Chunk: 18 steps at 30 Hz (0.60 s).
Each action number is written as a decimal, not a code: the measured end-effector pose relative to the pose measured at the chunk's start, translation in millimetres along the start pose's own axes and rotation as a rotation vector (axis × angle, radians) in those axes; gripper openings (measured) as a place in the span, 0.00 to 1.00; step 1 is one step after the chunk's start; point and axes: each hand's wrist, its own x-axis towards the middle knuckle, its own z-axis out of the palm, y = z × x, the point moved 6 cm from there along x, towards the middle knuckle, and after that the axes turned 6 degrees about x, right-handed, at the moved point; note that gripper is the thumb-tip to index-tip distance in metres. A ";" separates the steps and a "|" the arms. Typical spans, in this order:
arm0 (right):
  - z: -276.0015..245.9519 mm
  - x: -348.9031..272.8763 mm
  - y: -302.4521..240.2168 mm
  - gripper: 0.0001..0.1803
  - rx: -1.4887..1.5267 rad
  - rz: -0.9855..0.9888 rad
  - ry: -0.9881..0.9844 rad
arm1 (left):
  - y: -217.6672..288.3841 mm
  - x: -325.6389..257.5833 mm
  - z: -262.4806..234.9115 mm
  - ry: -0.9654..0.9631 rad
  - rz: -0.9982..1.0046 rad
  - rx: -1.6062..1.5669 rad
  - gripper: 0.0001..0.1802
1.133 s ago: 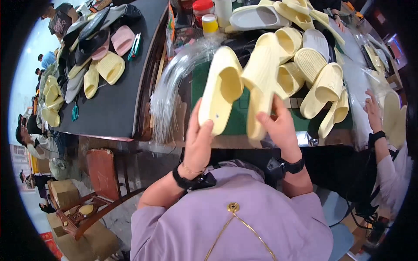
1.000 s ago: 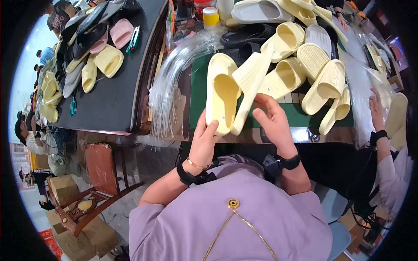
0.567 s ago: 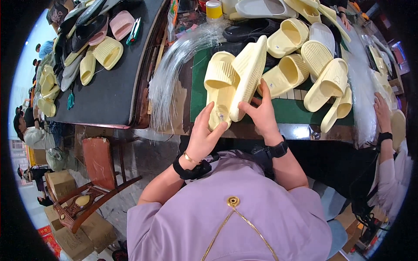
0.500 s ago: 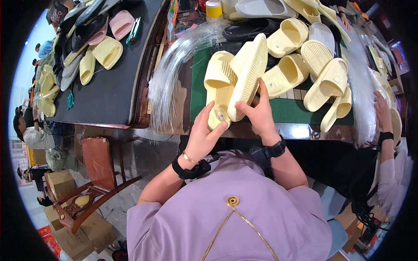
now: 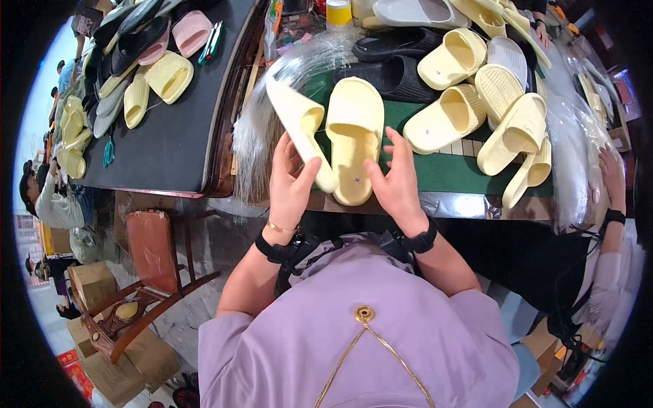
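In my left hand point(image 5: 291, 187) is a pale yellow slide slipper point(image 5: 294, 119), tipped on its side, fingers along its outer side and thumb by its heel end. Beside it a second pale yellow slipper point(image 5: 354, 143) lies with its insole up and its toe away from me. My right hand point(image 5: 396, 180) is at that slipper's right edge, fingers spread, the thumb touching near the heel. Both slippers are over the green mat point(image 5: 445, 166) at the table's near edge.
More yellow slippers point(image 5: 445, 119) lie to the right, with black slippers point(image 5: 394, 78) behind. Clear plastic strands point(image 5: 252, 153) hang at the left. A dark table point(image 5: 170, 146) holds other slippers, and a wooden chair point(image 5: 153, 255) stands below it. Another person's hand point(image 5: 612, 177) is at the far right.
The left slipper has turned onto its side and shifted left in my left hand. The right one has turned from edge-on to insole up, and my right hand's fingers have spread.
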 end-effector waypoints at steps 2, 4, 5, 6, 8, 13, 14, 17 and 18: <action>9.0 1.7 22.6 0.37 -0.055 0.134 -0.010 | -4.7 3.1 -4.0 0.026 0.004 0.059 0.36; 12.5 5.7 30.3 0.37 -0.130 0.081 -0.021 | -8.5 2.2 -6.4 0.029 -0.002 0.053 0.36; 14.4 9.2 33.7 0.38 -0.163 0.077 -0.029 | -11.5 1.3 -8.3 0.048 -0.036 0.055 0.36; 14.1 13.0 35.8 0.37 -0.131 0.078 0.007 | -11.9 0.9 -9.3 0.057 -0.030 0.055 0.38; 16.2 21.2 46.2 0.36 -0.135 0.213 -0.021 | -14.2 0.9 -10.0 0.070 -0.059 0.036 0.38; 4.2 25.9 46.2 0.29 0.061 0.297 0.008 | -6.9 3.1 -15.1 0.074 0.000 0.046 0.39; -3.9 22.4 45.4 0.28 0.080 0.301 0.024 | -7.4 0.6 -18.5 0.084 -0.039 0.011 0.39; -31.6 7.7 41.5 0.28 0.188 0.268 0.020 | -4.7 -10.7 -28.2 0.091 -0.119 -0.069 0.39; -40.5 0.5 43.3 0.28 0.228 0.311 0.010 | -3.0 -15.4 -31.3 0.082 -0.139 -0.110 0.39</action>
